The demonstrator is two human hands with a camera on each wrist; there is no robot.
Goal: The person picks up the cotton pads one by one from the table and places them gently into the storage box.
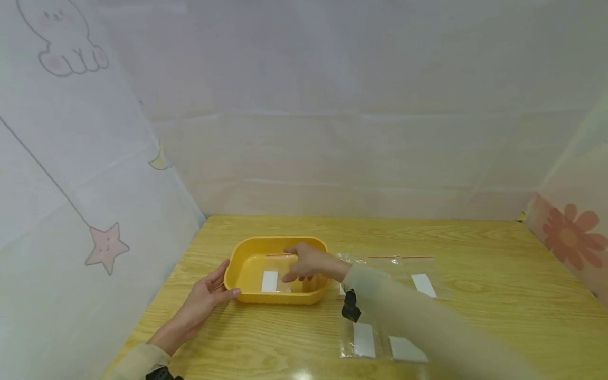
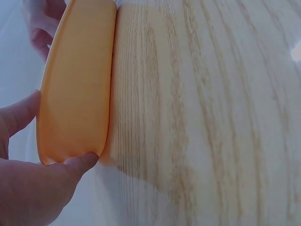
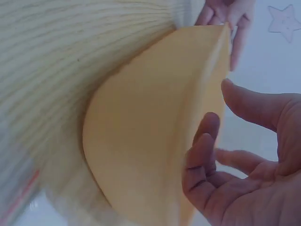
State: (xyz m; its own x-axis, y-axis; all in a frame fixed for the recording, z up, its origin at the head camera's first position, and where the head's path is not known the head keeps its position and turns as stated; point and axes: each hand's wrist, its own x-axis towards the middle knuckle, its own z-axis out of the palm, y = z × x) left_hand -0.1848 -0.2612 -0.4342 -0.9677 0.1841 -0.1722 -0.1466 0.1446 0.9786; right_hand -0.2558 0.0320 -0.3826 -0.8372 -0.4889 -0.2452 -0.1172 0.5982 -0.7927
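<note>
A yellow plastic basin [image 1: 296, 298] stands on the wooden table. My left hand [image 1: 201, 301] holds its left end, the thumb pressing the near corner and the fingers along the outer side; the left wrist view shows the thumb against the orange-looking wall [image 2: 80, 84]. Inside the basin lies a clear zip bag with a red seal line and a white patch [image 1: 269, 282]. My right hand [image 1: 311, 262] reaches over the right rim, above that bag. In the right wrist view its fingers [image 3: 200, 165] are loosely bent and apart from the thumb, with nothing seen between them.
Right of the basin, several clear zip bags with white patches lie flat, among them a far one [image 1: 424, 285] and two nearer ones [image 1: 364, 340]. My right forearm partly covers them. Pale printed cloth [image 1: 370, 158] hangs behind the table [image 1: 266, 338] and at both sides.
</note>
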